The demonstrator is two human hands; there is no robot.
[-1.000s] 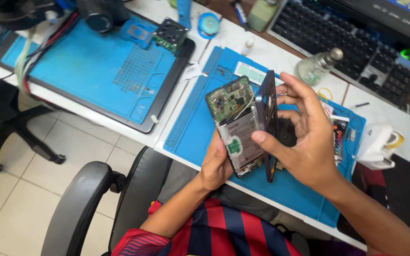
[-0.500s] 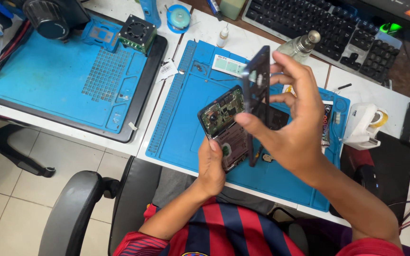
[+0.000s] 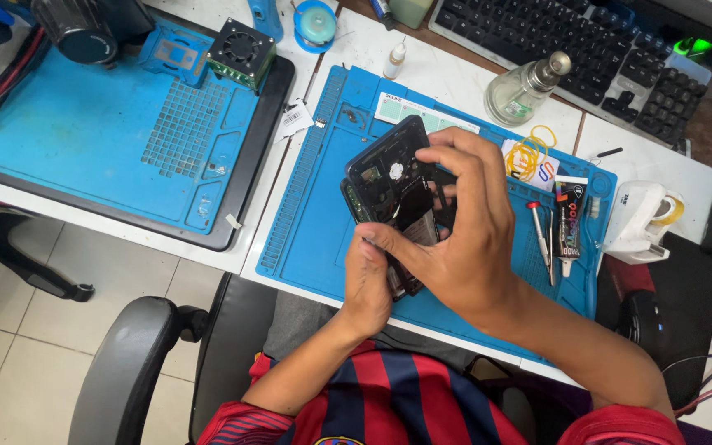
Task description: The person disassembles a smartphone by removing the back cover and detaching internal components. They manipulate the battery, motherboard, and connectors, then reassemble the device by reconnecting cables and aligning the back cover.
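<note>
Both our hands are closed on an opened phone (image 3: 393,210) held just above the blue repair mat (image 3: 315,222) on the table (image 3: 447,78). Our left hand (image 3: 368,280) grips its lower end from beneath, while our right hand (image 3: 463,227) wraps over the dark back panel, fingers curled across its top edge. Right of the hands lie a red-tipped screwdriver (image 3: 540,231) and a black glue tube (image 3: 570,218), with a glass bottle (image 3: 525,89) near the keyboard (image 3: 554,41).
</note>
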